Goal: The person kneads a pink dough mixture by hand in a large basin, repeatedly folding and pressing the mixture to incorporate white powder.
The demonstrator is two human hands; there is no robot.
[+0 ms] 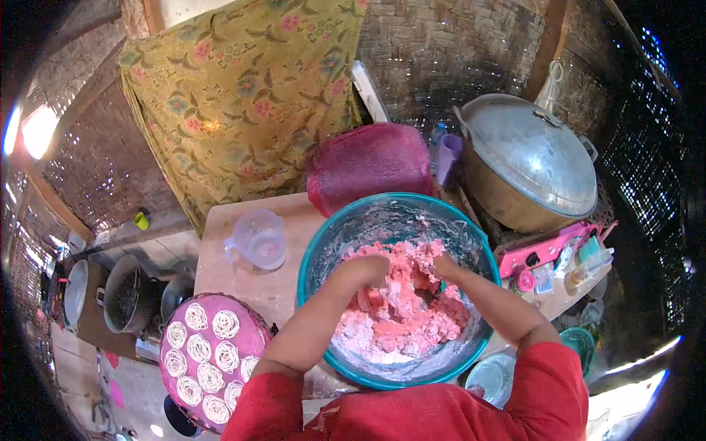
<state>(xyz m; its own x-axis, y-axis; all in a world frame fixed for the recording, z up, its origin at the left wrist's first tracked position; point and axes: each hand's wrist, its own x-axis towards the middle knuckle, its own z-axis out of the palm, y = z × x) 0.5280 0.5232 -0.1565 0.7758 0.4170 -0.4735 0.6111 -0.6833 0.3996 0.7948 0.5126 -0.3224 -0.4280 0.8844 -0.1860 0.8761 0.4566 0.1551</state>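
Note:
A wide teal bowl [316, 253] stands on a wooden table [220, 242] and holds a mass of pink dough [401, 309] dusted with white flour. My left hand [364, 272] is pressed into the dough at its upper left, fingers curled into it. At the upper right of the mass, my right hand [445, 266] digs in with its fingertips buried. Both forearms come up from red sleeves at the lower edge.
A clear plastic jug [257, 239] stands left of the bowl. A round pink tray [209, 353] with several white noodle nests lies lower left. Behind are a pink mesh cover [368, 165], a lidded metal wok [526, 162] on a pink stove [544, 246], and dark pots [129, 294] at the left.

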